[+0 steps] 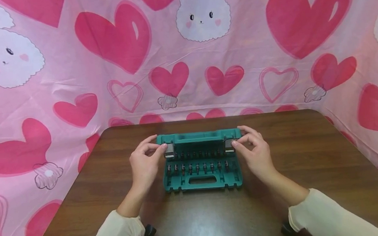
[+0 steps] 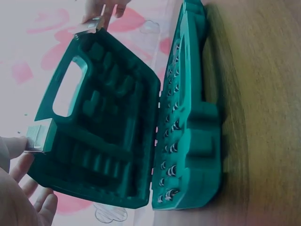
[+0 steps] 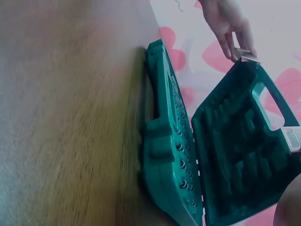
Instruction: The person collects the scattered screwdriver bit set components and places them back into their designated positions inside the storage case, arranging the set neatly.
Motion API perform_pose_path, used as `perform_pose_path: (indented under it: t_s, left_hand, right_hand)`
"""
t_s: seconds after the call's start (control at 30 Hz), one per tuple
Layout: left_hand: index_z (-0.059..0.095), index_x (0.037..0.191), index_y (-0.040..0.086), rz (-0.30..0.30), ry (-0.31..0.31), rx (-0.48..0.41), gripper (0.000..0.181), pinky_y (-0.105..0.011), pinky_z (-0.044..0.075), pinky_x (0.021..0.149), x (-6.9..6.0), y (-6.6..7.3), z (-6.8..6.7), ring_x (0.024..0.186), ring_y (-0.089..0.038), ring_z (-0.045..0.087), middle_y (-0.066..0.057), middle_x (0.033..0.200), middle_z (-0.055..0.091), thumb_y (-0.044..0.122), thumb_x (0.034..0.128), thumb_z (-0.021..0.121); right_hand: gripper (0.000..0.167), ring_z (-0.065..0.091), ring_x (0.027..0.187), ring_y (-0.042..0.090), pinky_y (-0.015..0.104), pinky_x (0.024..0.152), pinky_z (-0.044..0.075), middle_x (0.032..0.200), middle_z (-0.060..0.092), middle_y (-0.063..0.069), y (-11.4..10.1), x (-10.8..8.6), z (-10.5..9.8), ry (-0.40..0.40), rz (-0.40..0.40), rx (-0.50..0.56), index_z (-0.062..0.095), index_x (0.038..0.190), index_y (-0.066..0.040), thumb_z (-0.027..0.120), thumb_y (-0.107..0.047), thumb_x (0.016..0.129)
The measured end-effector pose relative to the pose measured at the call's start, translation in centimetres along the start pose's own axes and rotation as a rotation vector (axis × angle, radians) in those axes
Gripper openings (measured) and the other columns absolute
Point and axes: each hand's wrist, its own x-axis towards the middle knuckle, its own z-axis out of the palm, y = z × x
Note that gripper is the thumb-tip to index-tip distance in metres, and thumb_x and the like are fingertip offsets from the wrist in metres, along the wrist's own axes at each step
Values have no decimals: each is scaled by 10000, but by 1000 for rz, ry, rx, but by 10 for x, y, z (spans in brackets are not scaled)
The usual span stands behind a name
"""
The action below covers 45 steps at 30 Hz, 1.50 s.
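Observation:
A green plastic case stands on the table with its lid (image 1: 198, 136) raised and its base (image 1: 178, 183) flat. Rows of small metal bits (image 1: 183, 168) sit upright in the base. My left hand (image 1: 144, 163) pinches the lid's left corner, the thumb on a silver latch (image 2: 40, 135) and the fingers behind the edge. At the opposite corner my right hand (image 1: 258, 155) grips the lid likewise, its thumb by the other latch (image 1: 229, 145). The right wrist view shows the lid's hollow inside (image 3: 235, 146); most of the right hand lies outside that view.
The case rests on a brown wooden table (image 1: 303, 152). A pink cloth (image 1: 243, 47) with hearts and rabbit faces hangs behind the table and along both sides. Dark straps or mounts (image 1: 150, 232) show at the wrists below the pale sleeves (image 1: 113, 235).

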Motion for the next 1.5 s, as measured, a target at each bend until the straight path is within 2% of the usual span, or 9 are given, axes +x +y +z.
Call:
perform_pose_path:
  t_s: [0.03, 0.13, 0.27, 0.53, 0.7, 0.83, 0.93, 1.07, 1.5]
  left_hand:
    - [759, 848, 44, 0, 0, 2, 225, -201, 512, 753, 1, -1, 1, 948, -140, 665, 60, 1174, 663, 265, 831, 796]
    - [761, 841, 49, 6, 7, 16, 221, -212, 515, 755, 2, -4, 3, 974, -146, 657, 60, 1169, 667, 266, 829, 798]
    - [765, 832, 53, 10, 19, 31, 219, -187, 504, 732, 5, -11, 7, 976, -153, 655, 51, 1170, 672, 269, 828, 799]
    - [772, 811, 59, -2, 13, 73, 225, -198, 487, 645, 6, -20, 13, 777, -109, 662, 92, 1163, 674, 281, 826, 800]
    - [781, 843, 62, -15, -19, 80, 221, -297, 518, 654, 4, -23, 15, 782, -129, 655, 67, 1207, 662, 283, 842, 784]
    - [783, 851, 61, -4, -21, 92, 207, -435, 446, 901, 4, -25, 16, 861, -180, 644, 35, 1215, 664, 268, 842, 785]
    - [787, 856, 69, -12, -35, 121, 203, -498, 344, 996, 5, -27, 17, 990, -214, 602, 38, 1225, 659, 271, 844, 782]
    - [792, 869, 70, -31, -56, 160, 208, -500, 389, 946, 6, -29, 19, 1090, -259, 567, 43, 1232, 655, 277, 844, 781]
    - [788, 870, 40, -132, -58, 193, 246, -486, 312, 1034, 4, -40, 29, 1254, -314, 435, -43, 1294, 620, 284, 839, 784]
  right_hand:
    - [71, 451, 1187, 319, 285, 844, 358, 1304, 576, 139, 7, 1, 1, 0, 3, 0, 681, 824, 53, 710, 3, 864]
    - [86, 445, 1211, 259, 342, 885, 361, 1320, 575, 66, 28, 4, 3, -6, 5, -1, 696, 830, 11, 727, -57, 872]
    - [99, 456, 1214, 276, 374, 884, 365, 1318, 583, 39, 37, 7, 5, -7, -18, -23, 707, 818, -21, 744, -99, 867]
    - [113, 473, 1195, 306, 445, 925, 344, 1301, 598, 56, 49, 10, 6, -3, -10, -43, 713, 796, -14, 769, -100, 844]
    - [115, 472, 1194, 363, 464, 919, 361, 1309, 595, 76, 56, 11, 5, -11, 5, -66, 719, 789, -2, 775, -92, 835]
    - [113, 474, 1192, 356, 474, 914, 369, 1317, 590, 92, 60, 13, 5, -27, 10, -91, 728, 800, -5, 775, -101, 837]
    - [124, 482, 1180, 325, 485, 916, 367, 1316, 591, 106, 62, 14, 4, -34, 19, -110, 737, 805, -2, 781, -113, 834]
    - [130, 483, 1167, 288, 485, 919, 363, 1318, 593, 97, 65, 14, 4, -41, 36, -130, 744, 805, -3, 789, -123, 827]
    - [144, 459, 1200, 300, 540, 960, 359, 1342, 584, 52, 75, 14, 3, -90, 65, -194, 760, 803, -20, 789, -159, 834]
